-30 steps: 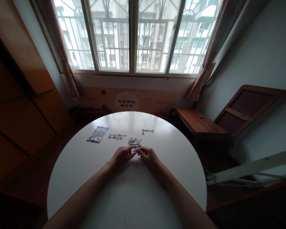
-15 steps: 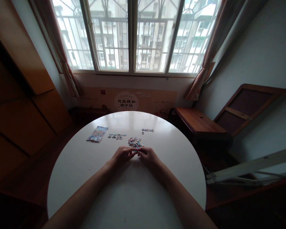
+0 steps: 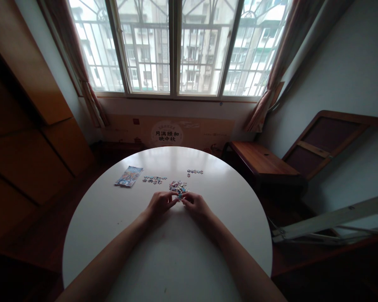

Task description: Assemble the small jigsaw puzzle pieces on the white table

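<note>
My left hand [image 3: 160, 202] and my right hand [image 3: 196, 205] meet fingertip to fingertip on a round white table [image 3: 173, 251]. Between the pinched fingers sits a small blue puzzle piece [image 3: 179, 196]. Just beyond the fingertips lies a loose heap of puzzle pieces [image 3: 177, 186]. A joined strip of pieces [image 3: 154, 180] lies to the left of the heap, and a shorter joined strip [image 3: 195, 172] lies farther back on the right. Both hands have their fingers curled and pressed together.
A printed picture card [image 3: 129, 176] lies at the table's left. Behind the table are a barred window [image 3: 176, 46], a cardboard box [image 3: 170, 133] with printed characters, a wooden bench [image 3: 260, 160] on the right and wooden cabinets [image 3: 28, 138] on the left.
Both hands have edged slightly toward the heap, and the blue piece now shows between the fingertips.
</note>
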